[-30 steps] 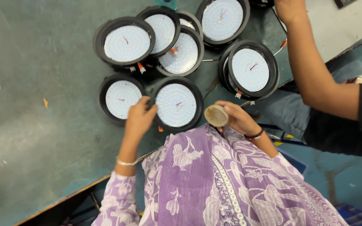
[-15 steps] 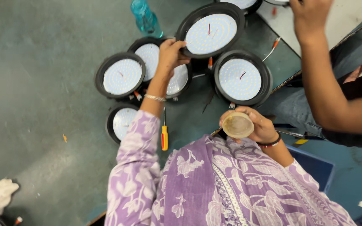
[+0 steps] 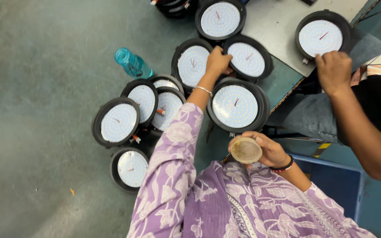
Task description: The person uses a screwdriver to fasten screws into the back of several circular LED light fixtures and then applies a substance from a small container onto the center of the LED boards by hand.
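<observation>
Where half a second ago the left hand reached toward the lamps, its fingers now curl over the rim of a lamp on the floor. The right hand still cups a round lens near the lap, fingers wrapped around it.

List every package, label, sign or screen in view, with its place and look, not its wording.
Teal translucent plastic water bottle: lies on the grey floor, upper left of the round black lamp panels; no label shows.
Small round tan container: held in the right hand, shallow, plain.
Blue plastic bin: lower right, rectangular, plain.
No labels, signs or screens are in view.
</observation>
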